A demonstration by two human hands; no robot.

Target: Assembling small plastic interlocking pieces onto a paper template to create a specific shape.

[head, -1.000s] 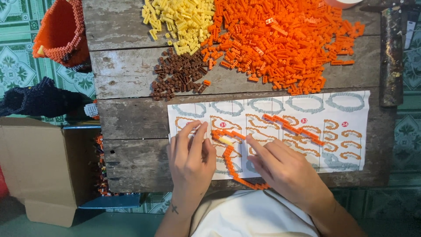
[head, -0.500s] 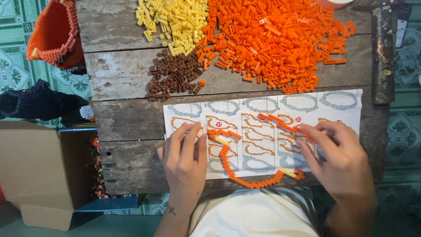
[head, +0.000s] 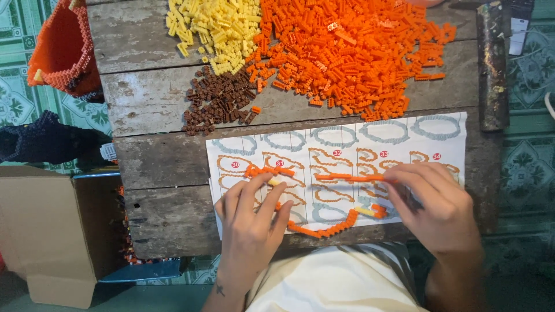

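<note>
Left hand [head: 250, 226] pins one end of a curved orange bead chain [head: 324, 228] on the printed paper sheet [head: 341, 144] near the rough wooden table's [head: 156, 150] front edge; right hand [head: 439, 208] has moved rightward, fingers pinching a straight orange strip [head: 347, 177].

Home craft workspace; weathered plank table [head: 156, 150]; green patterned floor tiles [head: 14, 98]; sorted brick piles [head: 347, 52]; cardboard box [head: 52, 231]; printed pattern sheet [head: 347, 144].

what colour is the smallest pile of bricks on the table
Dark brown pile, left of the orange heap; head view.
</note>
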